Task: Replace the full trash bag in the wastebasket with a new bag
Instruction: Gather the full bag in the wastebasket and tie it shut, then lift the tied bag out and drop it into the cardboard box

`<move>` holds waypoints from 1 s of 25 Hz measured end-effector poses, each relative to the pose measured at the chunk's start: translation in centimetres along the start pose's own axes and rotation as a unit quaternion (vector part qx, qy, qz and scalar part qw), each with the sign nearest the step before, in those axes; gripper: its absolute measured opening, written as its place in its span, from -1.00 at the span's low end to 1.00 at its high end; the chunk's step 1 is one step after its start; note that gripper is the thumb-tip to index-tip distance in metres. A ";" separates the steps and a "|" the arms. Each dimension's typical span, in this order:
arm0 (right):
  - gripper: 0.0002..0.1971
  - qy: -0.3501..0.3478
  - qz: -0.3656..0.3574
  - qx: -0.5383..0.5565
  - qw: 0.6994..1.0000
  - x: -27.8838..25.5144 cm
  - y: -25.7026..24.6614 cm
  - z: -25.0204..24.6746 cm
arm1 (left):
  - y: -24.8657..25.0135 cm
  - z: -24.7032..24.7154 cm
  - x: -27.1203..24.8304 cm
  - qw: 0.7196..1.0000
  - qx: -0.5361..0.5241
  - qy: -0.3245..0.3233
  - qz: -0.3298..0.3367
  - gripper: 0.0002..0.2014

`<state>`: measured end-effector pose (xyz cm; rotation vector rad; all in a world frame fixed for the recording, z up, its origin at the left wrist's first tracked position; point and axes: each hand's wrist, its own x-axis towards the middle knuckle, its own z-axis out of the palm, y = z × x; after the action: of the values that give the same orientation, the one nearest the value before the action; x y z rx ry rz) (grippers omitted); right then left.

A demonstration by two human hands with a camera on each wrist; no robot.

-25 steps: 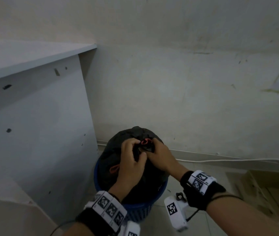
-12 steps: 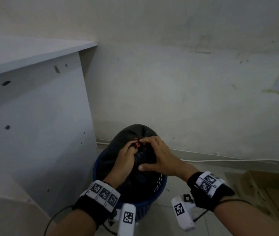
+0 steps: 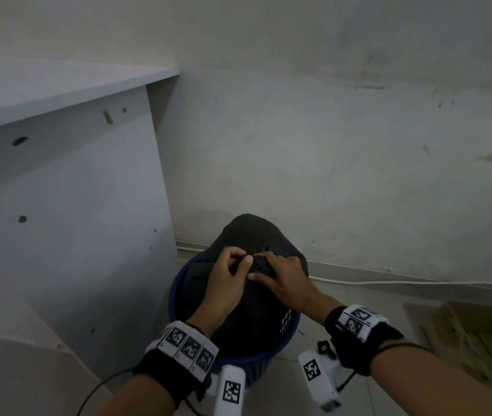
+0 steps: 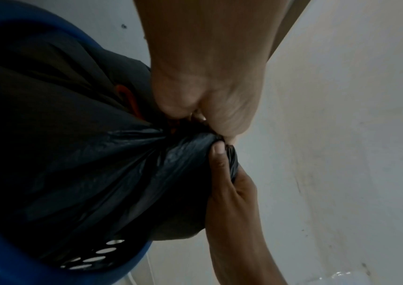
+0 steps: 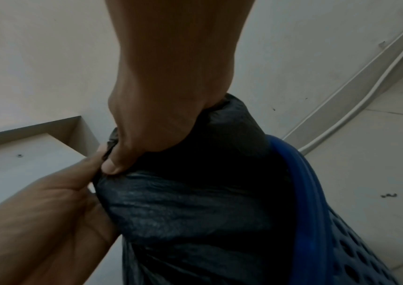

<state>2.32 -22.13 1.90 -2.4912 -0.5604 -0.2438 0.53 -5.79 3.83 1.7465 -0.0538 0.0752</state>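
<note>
- My left hand (image 3: 229,276) and right hand (image 3: 283,273) both pinch the bag (image 3: 256,319) neck.
- I'd cinch tight before lifting from the basket (image 3: 286,328).

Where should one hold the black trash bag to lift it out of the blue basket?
Probably at the gathered neck of the trash bag, from above: both the left hand and the right hand already pinch it there. The basket walls the sides.
</note>
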 end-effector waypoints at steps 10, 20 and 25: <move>-0.49 0.036 -0.003 0.151 0.988 0.7 -1.4 2.4 | -1.3 -3.0 0.5 0.975 -0.164 -0.053 -0.143 -0.73; -0.44 0.069 0.038 0.190 0.979 5.2 -1.8 4.3 | -8.8 -6.5 -7.4 0.979 0.093 -0.002 -0.179 0.04; -0.57 0.093 0.043 0.180 0.978 7.1 -1.6 4.3 | -11.5 -5.4 -5.3 0.991 -0.040 0.041 -0.117 0.13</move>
<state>8.22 -16.07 1.27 -2.1091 -0.3792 -0.3077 -3.96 1.56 -6.94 1.6571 0.2069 -0.0267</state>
